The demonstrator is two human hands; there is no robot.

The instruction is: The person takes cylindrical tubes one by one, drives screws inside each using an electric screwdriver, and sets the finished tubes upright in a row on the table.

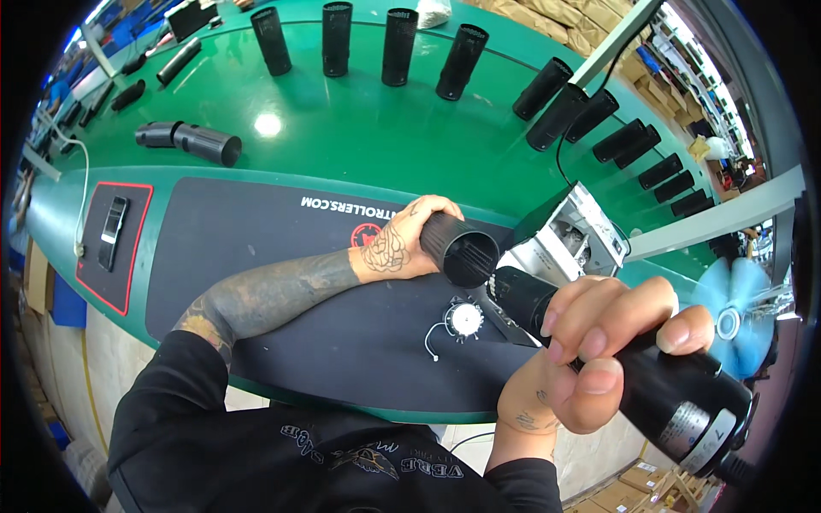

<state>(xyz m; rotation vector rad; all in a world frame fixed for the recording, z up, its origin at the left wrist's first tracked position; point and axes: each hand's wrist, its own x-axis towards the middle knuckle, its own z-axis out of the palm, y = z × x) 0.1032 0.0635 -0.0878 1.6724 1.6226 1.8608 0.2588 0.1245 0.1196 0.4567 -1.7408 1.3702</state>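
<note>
My left hand [414,238] is closed around a black ribbed tube [440,244], its open end tipped toward me and to the right. Ridges show inside the tube. In my right hand [603,342] is a black corded electric screwdriver [680,406], the fingers wrapped round its body. The screwdriver's front end points up and left, close to the tube's mouth; whether they touch I cannot tell. Below them on the dark mat [342,342] lies a small round silver-and-white part [464,319] with a short white wire.
Behind the screwdriver stands a white metal box [569,235] with an open top. Several black tubes [399,47] stand along the green table's far side. More tubes [205,144] lie at the left, near a phone [113,232]. A blue fan [727,321] is at the right.
</note>
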